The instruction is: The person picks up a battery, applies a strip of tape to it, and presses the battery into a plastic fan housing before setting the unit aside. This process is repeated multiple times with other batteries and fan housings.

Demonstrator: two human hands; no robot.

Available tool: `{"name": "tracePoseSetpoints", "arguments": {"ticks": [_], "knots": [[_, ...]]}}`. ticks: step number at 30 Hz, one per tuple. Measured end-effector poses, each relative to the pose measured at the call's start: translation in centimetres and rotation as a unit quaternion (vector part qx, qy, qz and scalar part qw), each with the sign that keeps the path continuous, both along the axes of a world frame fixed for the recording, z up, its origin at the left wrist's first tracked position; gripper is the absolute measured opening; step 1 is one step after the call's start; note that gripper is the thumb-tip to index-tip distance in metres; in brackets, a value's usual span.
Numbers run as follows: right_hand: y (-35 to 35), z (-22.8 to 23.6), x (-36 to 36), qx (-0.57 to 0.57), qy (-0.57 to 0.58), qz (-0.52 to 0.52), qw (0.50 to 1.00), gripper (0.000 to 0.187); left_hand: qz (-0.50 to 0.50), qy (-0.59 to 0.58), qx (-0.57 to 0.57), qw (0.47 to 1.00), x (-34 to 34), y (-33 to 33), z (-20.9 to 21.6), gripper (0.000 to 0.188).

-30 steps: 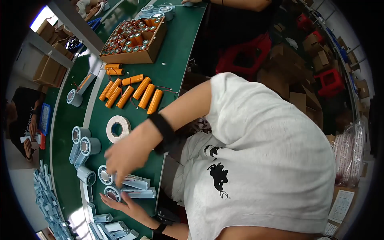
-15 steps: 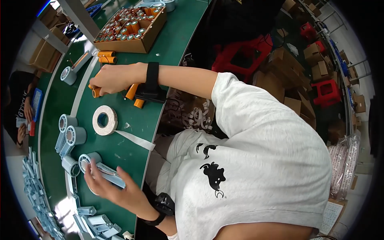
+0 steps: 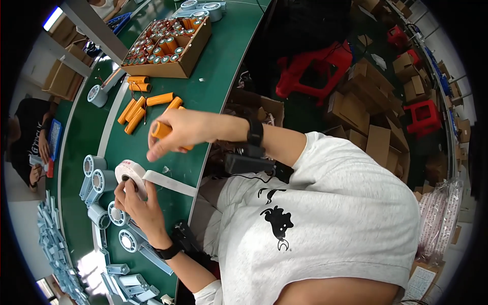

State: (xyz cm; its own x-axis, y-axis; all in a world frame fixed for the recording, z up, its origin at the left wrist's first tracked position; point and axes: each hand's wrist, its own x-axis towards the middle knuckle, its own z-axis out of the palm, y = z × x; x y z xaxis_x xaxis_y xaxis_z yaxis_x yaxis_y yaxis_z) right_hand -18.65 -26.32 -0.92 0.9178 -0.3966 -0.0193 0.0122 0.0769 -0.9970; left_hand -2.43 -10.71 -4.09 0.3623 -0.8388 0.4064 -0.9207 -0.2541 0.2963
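My left hand grips a roll of white tape, fingers in its core and thumb at its side. A loose strip of tape runs from the roll to the table edge. Closed round an orange cylindrical battery, my right hand hovers over the table just beyond the roll; a bit of orange also shows under that hand. Several orange batteries with thin wires lie past it. Close to my left hand are pale blue handheld-fan-like housings, each with a round head and a handle.
A cardboard box full of orange batteries stands on the green table. Loose blue-grey plastic parts lie at the near end. Across the table sits another person by a blue tray. Red stools and cartons stand behind.
My left hand has gone from the pale blue housing to the tape roll and tilted it up. My right hand has come back from the battery pile with an orange battery.
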Motion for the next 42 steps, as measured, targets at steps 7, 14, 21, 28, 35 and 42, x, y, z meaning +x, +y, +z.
{"name": "tracePoseSetpoints", "arguments": {"ticks": [7,14,21,28,35,42], "knots": [[3.3,-3.6,3.0,-0.068,-0.081,-0.056,0.993,0.032,0.066,0.092,-0.125,0.986,-0.3,3.0,0.5,0.042],[3.3,-4.0,5.9,-0.386,-0.053,-0.049,0.920,0.033,0.189,0.283,-0.265,0.902,0.2,5.5,2.0,0.046],[4.4,-3.1,3.5,-0.565,0.176,0.035,0.806,0.029,0.142,0.161,-0.279,0.936,1.0,7.8,2.0,0.044],[4.0,-5.1,4.3,-0.126,-0.016,0.014,0.992,0.030,0.138,0.119,-0.200,0.963,0.4,8.1,0.9,0.040],[9.2,-2.0,5.2,0.005,-0.064,0.000,0.998,0.025,0.136,0.019,-0.083,0.987,-0.3,6.7,0.6,0.039],[8.3,-1.9,3.6,-0.087,-0.009,0.048,0.995,0.026,0.183,0.131,-0.267,0.937,2.1,6.5,2.1,0.041]]}}
